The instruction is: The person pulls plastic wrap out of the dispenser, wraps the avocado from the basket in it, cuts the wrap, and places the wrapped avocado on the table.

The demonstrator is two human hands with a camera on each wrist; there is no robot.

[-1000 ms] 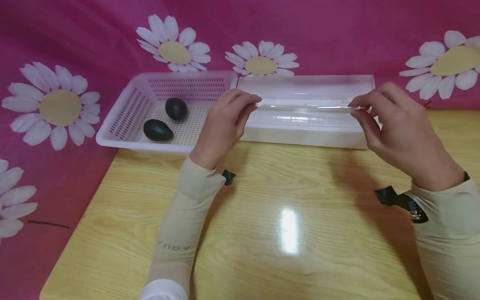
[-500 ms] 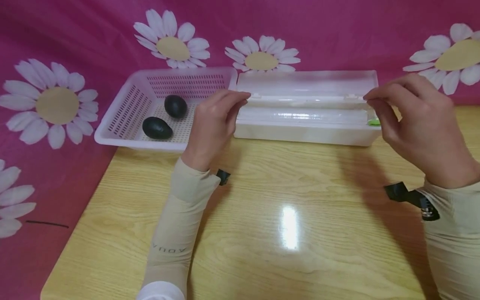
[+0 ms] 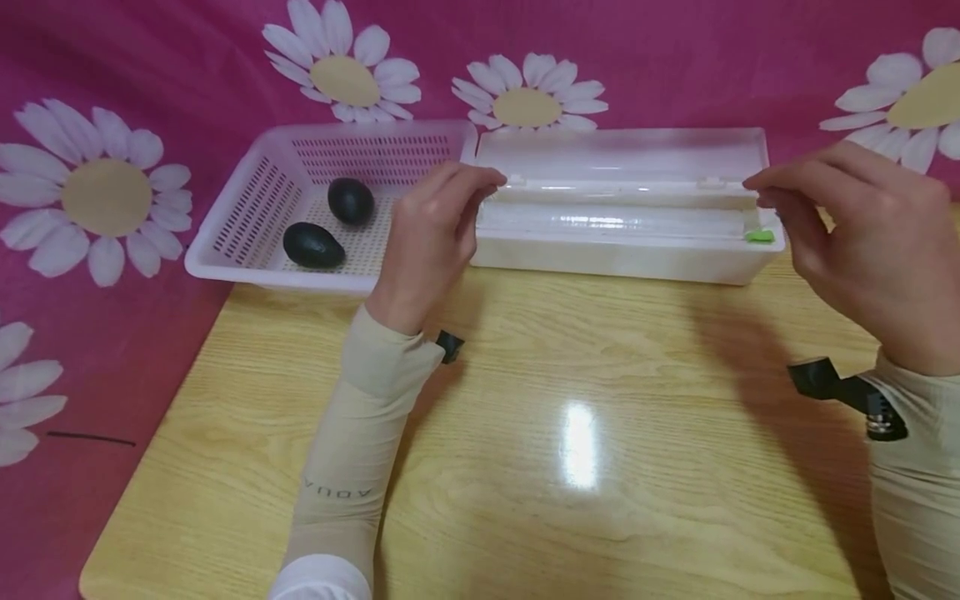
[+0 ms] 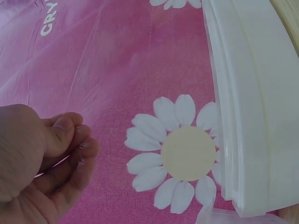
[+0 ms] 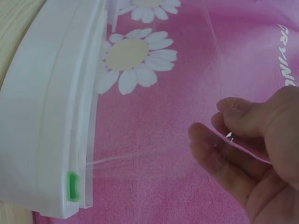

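Observation:
My left hand is raised over the left end of a long white cling film dispenser, thumb and fingertips pinched together. At its right end my right hand pinches in the same way. Between them runs clear cling film, barely visible in the head view; the wrist views show it as faint creases stretching from the box to the fingertips. The dispenser's lid stands raised at the back, and a shiny film roll lies inside. A green slider sits at the right end of the front rim.
Left of the dispenser stands a white slotted basket with two dark avocados in it. Both rest on a wooden table, against a pink cloth with daisies hung behind.
My right hand has moved right, past the dispenser's end, and the green slider now shows. My left hand has shifted slightly left. The film edge, earlier a bright taut line between the hands, is fainter.

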